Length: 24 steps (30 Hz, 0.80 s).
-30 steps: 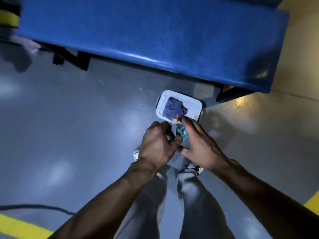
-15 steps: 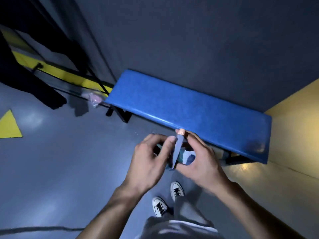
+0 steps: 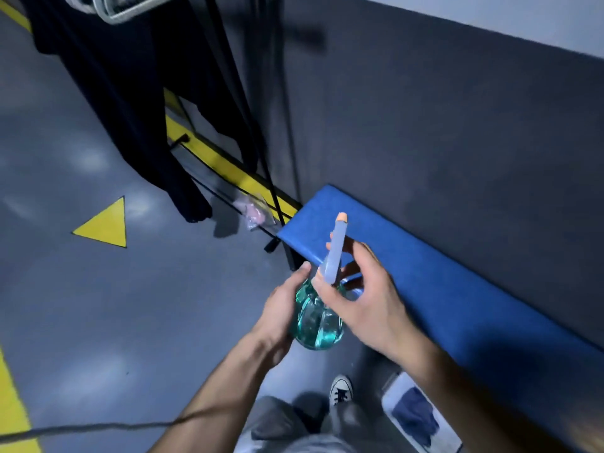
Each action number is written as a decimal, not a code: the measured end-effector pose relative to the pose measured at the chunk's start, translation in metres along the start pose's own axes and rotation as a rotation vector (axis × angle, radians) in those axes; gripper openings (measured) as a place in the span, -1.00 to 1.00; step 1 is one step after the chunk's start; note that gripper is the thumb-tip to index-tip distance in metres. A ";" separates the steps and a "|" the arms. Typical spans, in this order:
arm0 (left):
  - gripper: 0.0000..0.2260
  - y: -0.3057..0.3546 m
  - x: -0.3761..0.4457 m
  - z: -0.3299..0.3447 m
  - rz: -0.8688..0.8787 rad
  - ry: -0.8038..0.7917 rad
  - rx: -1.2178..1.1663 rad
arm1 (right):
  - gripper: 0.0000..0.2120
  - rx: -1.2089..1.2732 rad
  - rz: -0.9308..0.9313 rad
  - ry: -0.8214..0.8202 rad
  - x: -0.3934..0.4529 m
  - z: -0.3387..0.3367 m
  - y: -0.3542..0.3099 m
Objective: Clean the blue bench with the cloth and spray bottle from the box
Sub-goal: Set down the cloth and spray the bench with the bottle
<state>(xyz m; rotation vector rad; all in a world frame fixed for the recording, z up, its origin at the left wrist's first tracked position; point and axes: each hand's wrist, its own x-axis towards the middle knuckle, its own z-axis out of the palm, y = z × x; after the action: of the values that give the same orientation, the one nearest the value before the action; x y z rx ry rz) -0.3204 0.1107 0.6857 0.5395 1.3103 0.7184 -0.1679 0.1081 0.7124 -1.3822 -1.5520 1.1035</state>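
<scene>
I hold a teal see-through spray bottle (image 3: 315, 325) in front of me, above the floor. My left hand (image 3: 281, 313) cups its round body from the left. My right hand (image 3: 362, 299) grips its pale blue spray head, whose orange-tipped nozzle points up and away. The blue bench (image 3: 441, 289) runs along the dark wall, just beyond and right of the bottle. A white box (image 3: 392, 398) sits on the floor at the lower right beside my foot, with a dark blue cloth (image 3: 415, 415) lying inside it.
The grey floor (image 3: 130, 305) carries a yellow triangle (image 3: 106, 225) and yellow lines. Dark hanging fabric and black stand legs (image 3: 183, 178) stand left of the bench end, with a small plastic bag (image 3: 253, 214) at their foot. A cable (image 3: 81, 431) crosses the floor near me.
The bottle has come up out of the box between both hands. My view has risen and swung left, so the box now lies at the lower right and the bench's left end is ahead.
</scene>
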 end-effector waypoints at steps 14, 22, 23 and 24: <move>-0.68 0.030 0.164 -0.067 -0.424 0.081 -0.068 | -0.74 -0.128 0.694 0.352 0.191 0.140 0.091; -0.44 -0.005 0.228 -0.110 -0.542 0.088 0.050 | -0.74 -0.149 0.804 0.316 0.208 0.183 0.114; -0.42 -0.004 0.229 -0.112 -0.550 0.076 0.058 | -0.71 -0.141 0.808 0.323 0.209 0.185 0.112; -0.42 0.000 0.228 -0.113 -0.550 0.077 0.069 | -0.71 -0.134 0.809 0.328 0.211 0.185 0.111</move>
<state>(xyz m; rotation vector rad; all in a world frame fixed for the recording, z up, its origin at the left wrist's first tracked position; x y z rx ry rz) -0.4081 0.2743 0.5116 0.1868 1.4727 0.2402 -0.3296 0.3009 0.5459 -2.2516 -0.8363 1.1388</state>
